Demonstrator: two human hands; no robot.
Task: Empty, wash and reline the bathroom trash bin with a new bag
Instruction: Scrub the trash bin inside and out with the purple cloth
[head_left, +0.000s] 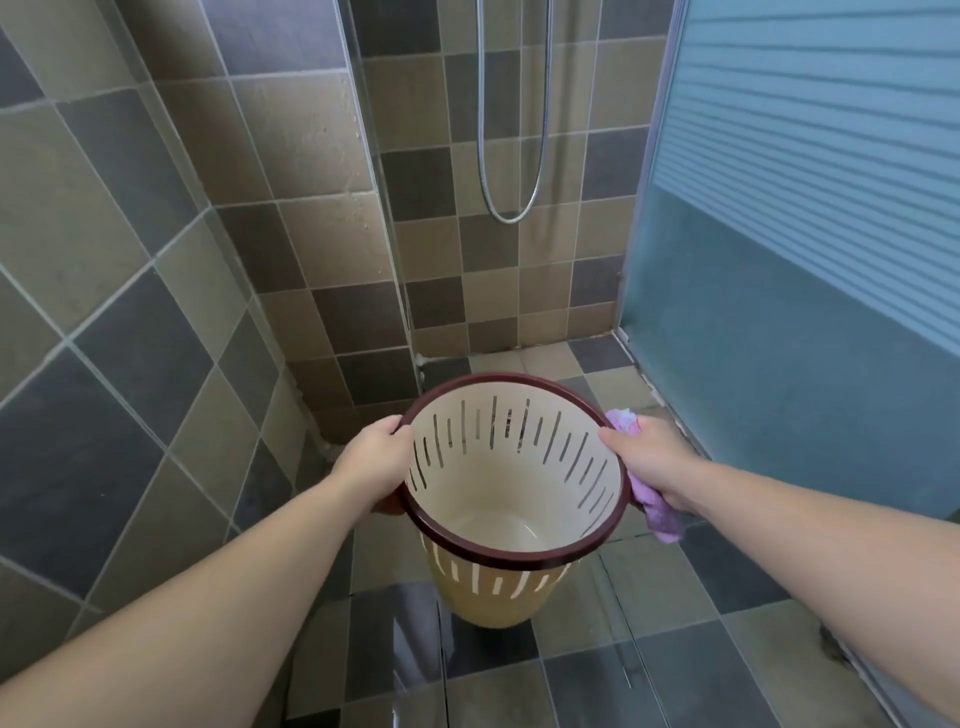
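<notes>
A cream plastic trash bin (511, 597) with slotted walls and a dark red rim is held above the shower floor, tilted so its mouth faces me. Nothing lies inside it and no bag lines it. My left hand (376, 460) grips the rim on the left side. On the right side my right hand (647, 457) grips the rim, and a purple cloth (660, 512) is bunched in the same hand, hanging below it.
A glass partition edge (384, 208) stands left of the shower stall. The metal shower hose (511, 156) loops down the tiled back wall. A frosted blue sliding door (779, 260) closes the right side. The tiled floor (597, 670) looks wet.
</notes>
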